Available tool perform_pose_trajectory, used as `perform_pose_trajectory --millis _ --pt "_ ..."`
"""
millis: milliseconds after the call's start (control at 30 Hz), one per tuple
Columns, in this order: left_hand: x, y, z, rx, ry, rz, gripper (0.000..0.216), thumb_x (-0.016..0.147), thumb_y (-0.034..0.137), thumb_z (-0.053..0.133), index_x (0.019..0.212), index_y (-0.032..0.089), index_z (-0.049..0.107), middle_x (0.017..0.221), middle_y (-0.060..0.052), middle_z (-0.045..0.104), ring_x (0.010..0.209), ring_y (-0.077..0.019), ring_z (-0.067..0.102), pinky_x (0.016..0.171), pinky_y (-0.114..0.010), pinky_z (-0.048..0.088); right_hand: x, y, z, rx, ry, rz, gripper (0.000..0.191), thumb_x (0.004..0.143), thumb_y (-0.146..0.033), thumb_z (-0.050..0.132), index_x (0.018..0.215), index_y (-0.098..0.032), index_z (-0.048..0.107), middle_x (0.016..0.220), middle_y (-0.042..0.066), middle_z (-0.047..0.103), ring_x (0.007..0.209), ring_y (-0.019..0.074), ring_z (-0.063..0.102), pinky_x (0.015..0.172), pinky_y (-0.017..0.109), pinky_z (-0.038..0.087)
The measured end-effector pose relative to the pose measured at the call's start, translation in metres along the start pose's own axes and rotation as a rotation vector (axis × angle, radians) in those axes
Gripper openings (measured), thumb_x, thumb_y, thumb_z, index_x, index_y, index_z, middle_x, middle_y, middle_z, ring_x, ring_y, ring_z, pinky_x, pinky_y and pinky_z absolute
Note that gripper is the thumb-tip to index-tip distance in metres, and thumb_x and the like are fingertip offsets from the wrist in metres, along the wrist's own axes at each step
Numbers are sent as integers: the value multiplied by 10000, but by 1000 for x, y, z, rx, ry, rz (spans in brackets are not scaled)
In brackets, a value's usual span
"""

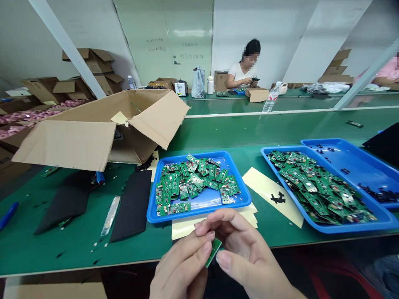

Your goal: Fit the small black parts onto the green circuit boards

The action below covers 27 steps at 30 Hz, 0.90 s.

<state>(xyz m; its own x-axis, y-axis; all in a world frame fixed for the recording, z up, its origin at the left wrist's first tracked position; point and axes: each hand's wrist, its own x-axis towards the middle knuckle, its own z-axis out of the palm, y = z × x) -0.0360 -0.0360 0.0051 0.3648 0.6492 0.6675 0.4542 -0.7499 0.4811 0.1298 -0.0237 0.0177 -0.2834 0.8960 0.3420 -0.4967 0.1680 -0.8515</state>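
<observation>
At the table's front edge, my left hand [183, 265] is closed on a small green circuit board [213, 251], its fingers hiding most of the board. My right hand [246, 253] curves loosely around the board's other side. Its thumb tip is at the board's edge, apart from the bent fingers, and a fingertip meets my left fingers. Just beyond lies a blue tray [199, 155] of loose circuit boards [187, 178]. Pale yellow sheets [187, 229] stick out from under this tray.
A second blue tray [336, 228] heaped with boards stands right, beside another tray [349, 160] holding small black pieces. Black pieces [278, 197] lie on a yellow sheet. Left are black foam sheets [132, 205] and an open carton [68, 143]. A co-worker [246, 68] sits across, near a bottle [272, 98].
</observation>
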Motion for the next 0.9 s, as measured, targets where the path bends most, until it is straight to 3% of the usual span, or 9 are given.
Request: perform_pose_trajectory --millis 300,500,633,667,800,900 --pt "-4 0 2 50 -1 12 350 875 79 543 1209 184 564 1078 -96 750 1044 -180 690 884 -245 567 -2 2 -4 109 -25 37 345 851 -176 612 1180 -263 562 1085 63 662 1025 163 623 891 287 513" --pt "1 -1 5 160 7 69 257 921 120 490 1148 155 604 1007 -111 771 990 -184 715 859 -224 569 -3 5 -2 299 66 200 281 808 -186 671 1076 -266 649 1008 25 665 967 149 591 883 262 470" --pt "4 1 12 77 21 48 275 895 84 517 1137 163 621 999 -90 768 970 -167 719 840 -195 567 -2 6 -2 371 75 250 293 767 -225 733 1050 -269 673 968 0 669 926 128 580 854 233 457" --pt "3 2 15 40 42 15 289 885 63 520 1132 168 626 1000 -80 764 964 -158 718 846 -188 561 -2 6 -2 385 78 261 309 763 -234 744 1060 -271 672 975 -3 668 926 124 578 853 229 455" --pt "0 8 31 -122 315 -130 253 914 99 505 1083 202 662 976 -35 745 906 -126 710 846 -176 546 -1 9 -4 441 83 274 342 747 -272 776 1073 -268 672 995 -4 666 937 120 577 854 225 452" --pt "0 12 39 -167 387 -183 227 925 143 520 1072 212 679 979 -20 741 891 -117 699 838 -164 537 0 11 -3 464 81 288 333 743 -281 786 1058 -260 680 991 -1 668 943 120 583 854 221 447"
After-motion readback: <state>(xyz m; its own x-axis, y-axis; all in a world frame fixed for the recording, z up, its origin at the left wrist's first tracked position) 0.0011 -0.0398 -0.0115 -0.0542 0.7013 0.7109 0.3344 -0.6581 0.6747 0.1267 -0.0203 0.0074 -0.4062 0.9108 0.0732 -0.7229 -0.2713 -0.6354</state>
